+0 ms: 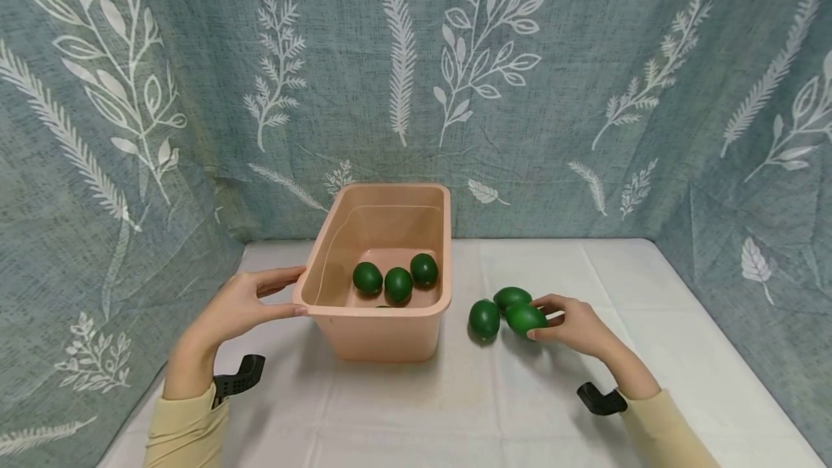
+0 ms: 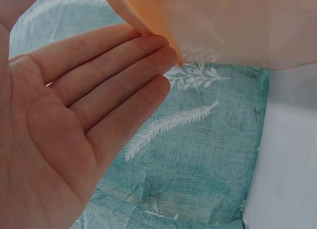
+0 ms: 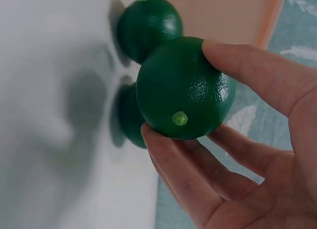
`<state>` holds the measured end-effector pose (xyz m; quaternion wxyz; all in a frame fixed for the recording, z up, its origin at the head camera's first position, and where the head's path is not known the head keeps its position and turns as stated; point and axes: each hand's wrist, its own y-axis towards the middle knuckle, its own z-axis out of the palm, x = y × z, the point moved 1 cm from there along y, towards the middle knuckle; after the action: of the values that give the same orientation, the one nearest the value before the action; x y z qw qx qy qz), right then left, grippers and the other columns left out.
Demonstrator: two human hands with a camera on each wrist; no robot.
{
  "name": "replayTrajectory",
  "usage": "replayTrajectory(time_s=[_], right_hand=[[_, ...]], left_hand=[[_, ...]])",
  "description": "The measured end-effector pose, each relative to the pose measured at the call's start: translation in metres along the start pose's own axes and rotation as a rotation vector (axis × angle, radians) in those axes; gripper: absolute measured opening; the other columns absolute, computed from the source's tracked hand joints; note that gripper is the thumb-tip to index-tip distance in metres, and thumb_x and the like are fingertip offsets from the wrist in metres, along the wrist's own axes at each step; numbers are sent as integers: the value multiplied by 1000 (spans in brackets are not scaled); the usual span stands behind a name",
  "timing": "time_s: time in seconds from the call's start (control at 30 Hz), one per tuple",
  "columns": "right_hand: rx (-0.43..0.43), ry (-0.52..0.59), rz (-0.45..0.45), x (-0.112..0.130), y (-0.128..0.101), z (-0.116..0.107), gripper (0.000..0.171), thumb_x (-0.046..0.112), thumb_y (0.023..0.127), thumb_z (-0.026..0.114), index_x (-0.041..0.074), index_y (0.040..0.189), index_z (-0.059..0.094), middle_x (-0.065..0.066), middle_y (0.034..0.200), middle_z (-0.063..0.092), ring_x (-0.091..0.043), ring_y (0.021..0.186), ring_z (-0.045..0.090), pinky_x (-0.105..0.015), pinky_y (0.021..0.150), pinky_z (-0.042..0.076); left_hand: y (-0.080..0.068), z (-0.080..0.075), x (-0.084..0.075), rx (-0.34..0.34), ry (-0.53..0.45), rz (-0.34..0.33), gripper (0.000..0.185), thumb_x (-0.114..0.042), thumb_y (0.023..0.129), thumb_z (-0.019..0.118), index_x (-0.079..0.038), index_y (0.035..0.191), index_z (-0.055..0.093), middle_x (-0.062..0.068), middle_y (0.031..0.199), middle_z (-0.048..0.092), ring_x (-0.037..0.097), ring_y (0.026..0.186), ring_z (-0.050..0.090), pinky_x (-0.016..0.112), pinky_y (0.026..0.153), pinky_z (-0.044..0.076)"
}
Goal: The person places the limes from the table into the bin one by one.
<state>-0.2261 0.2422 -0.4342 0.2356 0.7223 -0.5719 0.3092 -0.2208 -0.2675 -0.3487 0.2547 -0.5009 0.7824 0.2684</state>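
A peach plastic bin (image 1: 383,334) stands in the middle of the white table, with several green limes (image 1: 367,278) on its floor. My left hand (image 1: 243,305) is at the bin's left near corner, its fingertips touching the rim. The left wrist view shows those fingers (image 2: 133,85) nearly straight against the bin's edge (image 2: 131,13). My right hand (image 1: 575,323) pinches a lime (image 3: 185,90) between thumb and fingertips, right of the bin. Close to it, two more limes lie on the table, one at the left (image 1: 484,320) and one behind (image 1: 512,298).
White cloth (image 1: 585,273) covers the table. A blue-green curtain (image 1: 552,128) with white leaf prints rises behind and along both sides. Black wrist mounts (image 1: 240,375) stick out from both wrists.
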Motion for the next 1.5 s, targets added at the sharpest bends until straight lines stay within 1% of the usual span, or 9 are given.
replayTrajectory(time_s=[0.2,0.37,0.7,1.03,1.2,1.4,1.5], right_hand=[[-2,-9,-25,11,6,-14,58,37,77,78,8,124,60,-20,119,61,-29,97,67,-37,73,59],[-15,-22,-33,21,13,-25,59,38,77,78,10,125,59,-19,121,61,-29,99,66,-37,75,59],[-9,-32,-67,48,27,-43,59,38,78,77,11,127,58,-18,122,60,-30,102,65,-36,77,59],[16,-60,-89,77,43,-55,63,40,78,77,13,131,56,-16,126,59,-32,108,62,-39,83,58],[27,-65,-109,90,51,-58,62,39,78,77,14,131,56,-15,125,60,-31,108,63,-41,85,57],[29,-115,-136,106,60,-61,64,40,78,76,13,132,55,-17,126,59,-34,109,63,-44,84,58],[30,-141,-134,114,65,-62,64,40,78,76,14,132,55,-17,127,59,-33,108,63,-43,84,58]], left_hand=[[1,-1,0,0,2,8,63,-40,80,75,-16,135,55,7,134,57,34,125,51,47,101,47],[0,-1,0,1,0,11,63,-39,80,75,-15,135,55,7,134,57,33,125,51,45,101,47],[-1,0,1,0,5,4,63,-40,80,75,-16,135,55,7,134,57,35,125,51,47,101,48],[-1,0,0,-2,7,8,62,-40,80,75,-18,134,56,4,133,58,33,126,51,43,101,48],[-1,0,0,2,12,4,63,-41,80,75,-17,135,55,5,134,57,33,125,51,44,101,48],[-1,0,0,3,5,3,64,-41,80,75,-16,135,55,6,134,57,33,126,51,45,102,47],[-1,0,0,1,3,7,64,-41,80,75,-16,135,55,6,134,57,33,126,51,44,102,47]])
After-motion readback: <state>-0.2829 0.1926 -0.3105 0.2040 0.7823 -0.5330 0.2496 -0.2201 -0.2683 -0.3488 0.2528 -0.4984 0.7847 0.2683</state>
